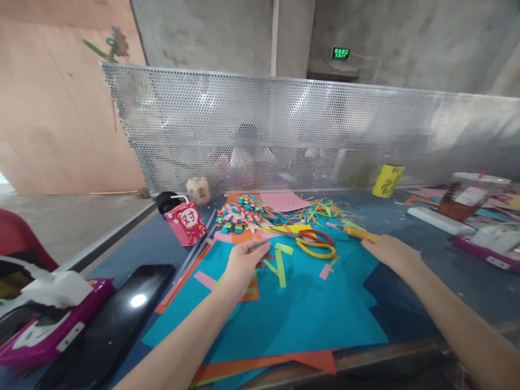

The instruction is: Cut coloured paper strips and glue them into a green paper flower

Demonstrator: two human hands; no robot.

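Observation:
My left hand [244,265] hovers over blue sheets of paper [300,319], thumb and index finger drawn together; whatever may be between them is too small to make out. Light green paper strips [281,268] lie just right of its fingertips. My right hand [392,253] is closed round the end of a slim yellow-orange tool [359,234], whose tip points left; its kind is unclear. Between the hands rest scissors [317,242] with red and yellow handles. Beyond them sits a pile of small folded, multicoloured paper pieces [244,214], beside thin paper shreds [320,208].
A perforated metal screen [284,130] borders the far edge, with people behind it. At left are a red drink carton [187,223], a black phone [109,319] and a purple power strip [52,325]. At right stand a yellow can [388,180] and a plastic cup [463,197].

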